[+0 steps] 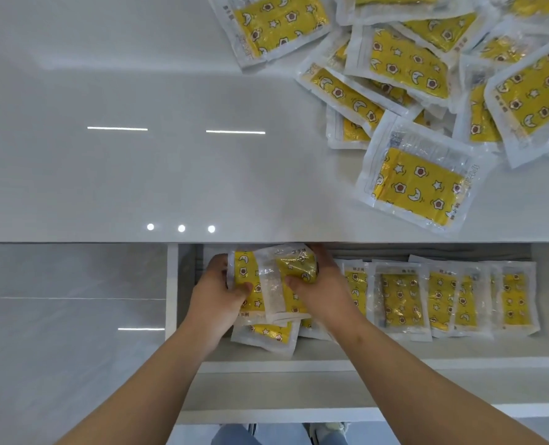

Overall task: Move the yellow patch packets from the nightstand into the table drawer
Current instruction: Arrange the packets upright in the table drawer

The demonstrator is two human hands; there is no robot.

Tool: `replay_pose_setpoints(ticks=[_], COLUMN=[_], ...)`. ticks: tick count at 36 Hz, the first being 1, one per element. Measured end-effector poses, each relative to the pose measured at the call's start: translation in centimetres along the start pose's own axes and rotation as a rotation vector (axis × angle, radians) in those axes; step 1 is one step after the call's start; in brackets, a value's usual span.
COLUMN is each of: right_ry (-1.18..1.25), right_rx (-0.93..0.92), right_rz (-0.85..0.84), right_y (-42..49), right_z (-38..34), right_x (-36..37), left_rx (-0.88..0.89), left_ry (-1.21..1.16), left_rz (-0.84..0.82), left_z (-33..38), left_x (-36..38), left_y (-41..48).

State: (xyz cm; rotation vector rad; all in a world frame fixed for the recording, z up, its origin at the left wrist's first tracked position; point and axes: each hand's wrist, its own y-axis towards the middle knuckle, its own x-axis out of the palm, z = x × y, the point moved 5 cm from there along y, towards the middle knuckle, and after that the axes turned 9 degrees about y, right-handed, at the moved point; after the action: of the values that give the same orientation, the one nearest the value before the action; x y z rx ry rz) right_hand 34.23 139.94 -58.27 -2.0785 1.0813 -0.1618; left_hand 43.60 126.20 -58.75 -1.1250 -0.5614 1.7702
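Observation:
Both hands reach into the open drawer (266, 366). My left hand (217, 292) grips the left side of a small stack of yellow patch packets (268, 284), thumb on top. My right hand (323, 289) grips the same stack from the right, fingers curled over its far edge. Another packet (266, 334) lies under the stack on the drawer floor. A row of several overlapping packets (443, 300) lies flat in the drawer's right half. On the glossy white tabletop (138, 171) above, a loose pile of several packets (427, 91) fills the upper right corner.
The drawer's white front rail (266, 415) runs across the bottom. A grey tiled floor (58, 316) shows to the left of the drawer. My shoes (324, 433) appear below the drawer front. A grey liner (427, 252) shows at the drawer's back.

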Motion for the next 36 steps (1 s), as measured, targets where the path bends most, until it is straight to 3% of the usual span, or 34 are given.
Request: replay_pose_setpoints(ticks=[3, 11, 18, 23, 27, 32, 36], right_ry=[0.003, 0.003, 0.031, 0.022, 0.016, 0.021, 0.063], right_rx=[0.028, 0.062, 0.061, 0.021, 0.028, 0.034, 0.04], right_rz=[0.036, 0.136, 0.222, 0.186, 0.122, 0.073, 0.105], right_y=[0.3, 0.6, 0.0, 0.0, 0.0, 0.1, 0.3], right_z=[0.5, 1.3, 1.2, 0.8, 0.8, 1.1, 1.4], right_x=[-0.3, -2.0, -4.0, -4.0, -2.9, -2.4, -2.7], left_rx=[-0.012, -0.067, 0.079, 0.125, 0.259, 0.395, 0.608], left_ry=[0.195, 0.322, 0.645, 1.048, 1.204, 1.261, 1.34], left_rz=[0.062, -0.012, 0.091, 0.196, 0.309, 0.263, -0.1], left_z=[-0.5, -3.0, -2.3, -1.5, -1.1, -0.9, -1.6], left_x=[-0.7, -0.6, 0.2, 0.1, 0.0, 0.1, 2.4], left_y=[0.3, 0.7, 0.9, 0.4, 0.4, 0.2, -0.3])
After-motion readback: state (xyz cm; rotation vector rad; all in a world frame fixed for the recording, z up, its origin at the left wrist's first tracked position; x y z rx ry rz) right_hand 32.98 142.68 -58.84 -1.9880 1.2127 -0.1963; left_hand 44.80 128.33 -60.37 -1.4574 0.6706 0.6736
